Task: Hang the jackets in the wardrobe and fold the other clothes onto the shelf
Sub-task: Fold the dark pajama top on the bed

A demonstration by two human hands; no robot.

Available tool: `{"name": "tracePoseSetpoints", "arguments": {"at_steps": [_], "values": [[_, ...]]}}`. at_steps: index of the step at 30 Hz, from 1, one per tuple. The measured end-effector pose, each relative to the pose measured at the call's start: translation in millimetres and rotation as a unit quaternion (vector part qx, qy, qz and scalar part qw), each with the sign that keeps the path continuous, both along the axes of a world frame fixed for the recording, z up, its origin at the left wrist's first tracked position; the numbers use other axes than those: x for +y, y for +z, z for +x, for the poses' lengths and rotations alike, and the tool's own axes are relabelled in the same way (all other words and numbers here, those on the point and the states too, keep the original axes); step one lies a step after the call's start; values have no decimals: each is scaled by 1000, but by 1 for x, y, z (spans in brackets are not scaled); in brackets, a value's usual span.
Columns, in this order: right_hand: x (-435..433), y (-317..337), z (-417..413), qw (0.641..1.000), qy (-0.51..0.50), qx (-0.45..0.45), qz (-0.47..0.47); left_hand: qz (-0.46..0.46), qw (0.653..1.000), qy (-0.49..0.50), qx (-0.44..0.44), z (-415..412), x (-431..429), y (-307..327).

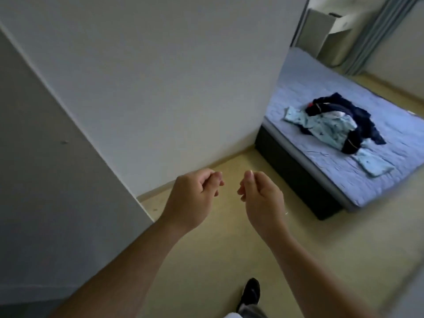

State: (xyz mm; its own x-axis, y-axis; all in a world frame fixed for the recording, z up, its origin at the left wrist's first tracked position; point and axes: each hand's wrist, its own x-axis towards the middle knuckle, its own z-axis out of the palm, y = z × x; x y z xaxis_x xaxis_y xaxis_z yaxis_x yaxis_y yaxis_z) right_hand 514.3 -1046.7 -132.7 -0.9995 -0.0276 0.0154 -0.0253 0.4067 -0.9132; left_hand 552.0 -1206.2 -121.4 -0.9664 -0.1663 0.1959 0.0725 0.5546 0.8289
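Holding nothing in left hand [195,196] or right hand [261,198], fingers loosely curled, near the middle. Heaped on the bed [298,88] at far right, well apart: dark jacket [358,115] tangled over light blue garment [325,127]. Likely to drag the blue piece onto the floor [229,249] if yanked by the jacket alone.

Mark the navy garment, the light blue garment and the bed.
navy garment [359,115]: head view, dark fabric near its middle.
light blue garment [328,127]: head view, its broad middle.
bed [307,75]: head view, bare cover beyond the clothes.
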Motion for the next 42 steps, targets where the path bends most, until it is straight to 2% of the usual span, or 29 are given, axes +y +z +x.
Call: {"name": "tracePoseSetpoints", "arguments": {"at_steps": [5,11,16,21,26,34,42], "values": [[133,-8,-72,993,-116,18,-17,-17,993,-117,-4,-102,118,-9],[293,-10,-160,982,-188,6,8,9,986,-165,-36,-218,269,-18],[390,-15,-227,970,-239,-28,13,9,976,-203,-77,-306,369,-28],[466,-33,-315,966,-252,-41,35,3,967,-230,-111,-407,445,-55],[549,-55,-436,963,-257,-63,51,7,959,-246,-141,-539,524,-88],[692,-68,-599,943,-241,-161,162,-42,933,-262,-243,-760,661,-111],[831,-125,-734,927,-248,-246,140,-116,912,-274,-284,-904,800,-153]]}}
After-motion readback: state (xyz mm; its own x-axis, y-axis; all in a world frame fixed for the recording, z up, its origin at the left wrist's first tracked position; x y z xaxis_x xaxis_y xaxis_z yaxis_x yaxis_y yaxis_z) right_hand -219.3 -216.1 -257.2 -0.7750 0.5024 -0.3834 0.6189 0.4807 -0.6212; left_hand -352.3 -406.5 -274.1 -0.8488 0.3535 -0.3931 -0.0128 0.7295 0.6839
